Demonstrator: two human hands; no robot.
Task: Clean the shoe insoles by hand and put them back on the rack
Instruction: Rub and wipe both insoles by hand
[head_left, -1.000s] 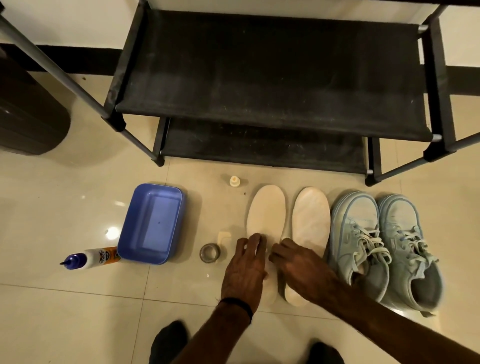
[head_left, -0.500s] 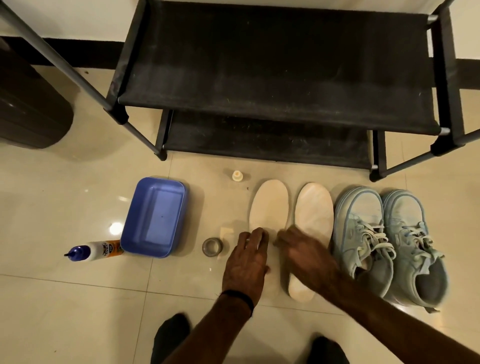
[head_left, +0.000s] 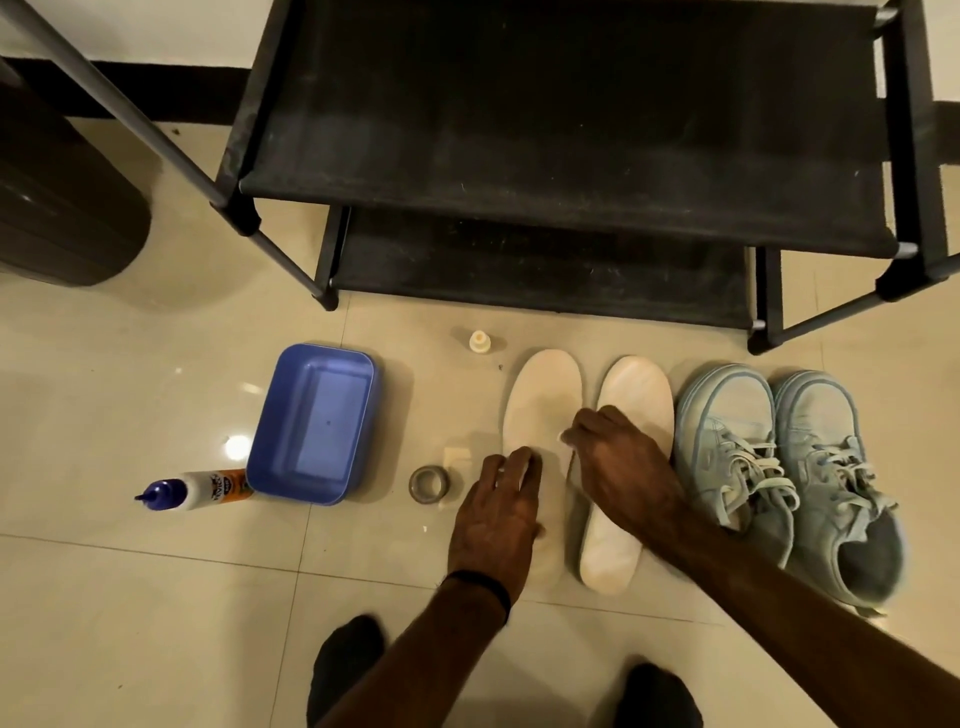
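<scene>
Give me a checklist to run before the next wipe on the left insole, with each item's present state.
1. Left insole lies flat on the floor: ok.
2. Left hand rests on its heel half, fingers straight, steadying it: ok.
3. Right hand has a wipe ready: something small and pale shows at its fingertips, but what it is, cannot tell.
4. Right insole lies beside the first, with a gap between them at the toe: ok.
5. Blue tub holds water: cannot tell.
6. Rack shelf is free for the return: ok.
</scene>
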